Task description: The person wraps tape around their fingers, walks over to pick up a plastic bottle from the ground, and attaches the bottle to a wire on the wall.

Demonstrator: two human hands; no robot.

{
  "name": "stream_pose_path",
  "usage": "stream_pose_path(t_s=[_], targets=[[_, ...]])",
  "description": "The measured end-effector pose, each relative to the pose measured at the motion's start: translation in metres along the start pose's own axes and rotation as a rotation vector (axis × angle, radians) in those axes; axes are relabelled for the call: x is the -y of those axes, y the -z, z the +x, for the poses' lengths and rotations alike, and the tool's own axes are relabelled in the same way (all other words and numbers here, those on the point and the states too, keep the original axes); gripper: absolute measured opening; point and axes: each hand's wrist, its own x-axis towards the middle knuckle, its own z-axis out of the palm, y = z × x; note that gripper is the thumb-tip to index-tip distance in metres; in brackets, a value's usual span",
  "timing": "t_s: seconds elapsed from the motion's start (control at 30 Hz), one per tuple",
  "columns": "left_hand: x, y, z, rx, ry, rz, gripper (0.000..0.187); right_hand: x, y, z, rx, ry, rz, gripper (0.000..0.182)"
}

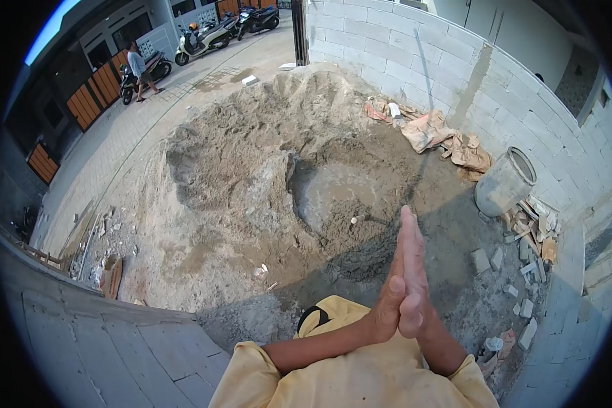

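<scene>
My left hand (pixel 387 299) and my right hand (pixel 415 272) are pressed palm to palm in front of my chest, fingers straight and pointing away from me. Neither hand holds anything. Beyond the fingertips lies a heap of sand (pixel 245 136), with a hollow of grey water (pixel 340 187) in it. Wet grey mortar (pixel 367 262) spreads along the near side of the hollow, partly behind my hands. A pale round end of something (pixel 354 220) sticks out of the wet mix.
A grey bucket (pixel 500 187) stands by the block wall (pixel 387 41) at right, near torn paper sacks (pixel 470 155). Broken block pieces (pixel 481 261) lie on the right. A grey wall (pixel 115 340) borders the left. Far off, a person (pixel 137 68) walks near parked motorbikes (pixel 200 44).
</scene>
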Motion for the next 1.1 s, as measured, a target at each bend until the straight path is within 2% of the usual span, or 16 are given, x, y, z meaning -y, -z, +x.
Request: stream_pose_path(t_s=[0.03, 0.07, 0.13, 0.17, 0.23, 0.3, 0.4, 0.53, 0.6, 0.7, 0.77, 0.87, 0.97, 1.03, 1.07, 1.1], targets=[[-0.008, -0.005, -0.002, 0.085, 0.074, 0.024, 0.096, -0.002, 0.004, 0.007, -0.001, 0.008, 0.001, 0.105], [-0.014, -0.008, -0.003, 0.089, 0.07, 0.029, 0.096, -0.004, 0.008, 0.014, -0.102, -0.04, 0.021, 0.104], [-0.024, -0.009, -0.004, 0.297, 0.025, 0.24, 0.098, -0.007, 0.014, 0.026, -0.298, -0.137, 0.063, 0.102], [-0.026, -0.009, -0.005, 0.297, 0.018, 0.242, 0.098, -0.008, 0.018, 0.028, -0.394, -0.185, 0.084, 0.102], [-0.029, -0.008, -0.006, 0.391, 0.028, 0.283, 0.101, -0.023, 0.025, 0.021, -0.427, -0.25, 0.131, 0.101], [-0.024, -0.006, -0.01, 0.369, 0.054, 0.273, 0.101, -0.028, 0.02, 0.01, -0.46, -0.323, 0.178, 0.099], [-0.014, -0.001, -0.003, 0.31, 0.077, 0.191, 0.101, -0.018, -0.002, -0.004, -0.483, -0.239, 0.141, 0.099], [-0.006, 0.01, -0.008, 0.177, 0.176, 0.087, 0.104, -0.009, -0.016, -0.02, -0.314, -0.099, -0.098, 0.091], [-0.009, 0.013, -0.003, 0.261, 0.181, 0.079, 0.104, -0.009, -0.015, -0.026, -0.276, -0.071, -0.158, 0.089], [-0.016, 0.011, -0.005, 0.386, 0.204, 0.1, 0.102, -0.024, 0.004, -0.037, -0.259, -0.141, -0.278, 0.09], [-0.017, 0.012, -0.008, 0.432, 0.231, 0.126, 0.101, -0.036, 0.015, -0.043, -0.47, -0.347, -0.117, 0.084], [-0.013, 0.016, -0.011, 0.49, 0.335, 0.055, 0.1, -0.046, 0.031, -0.052, -0.603, -0.495, 0.046, 0.082], [-0.002, 0.021, -0.012, 0.422, 0.393, 0.002, 0.088, -0.046, 0.029, -0.056, -0.591, -0.529, 0.132, 0.086], [0.008, 0.026, -0.009, 0.354, 0.394, 0.031, 0.066, -0.043, 0.019, -0.058, -0.509, -0.501, 0.144, 0.089], [0.015, 0.029, -0.01, 0.355, 0.397, 0.03, 0.066, -0.041, 0.014, -0.058, -0.462, -0.486, 0.145, 0.09], [0.023, 0.033, -0.013, 0.315, 0.435, -0.044, 0.057, -0.039, 0.01, -0.058, -0.419, -0.475, 0.146, 0.091]])
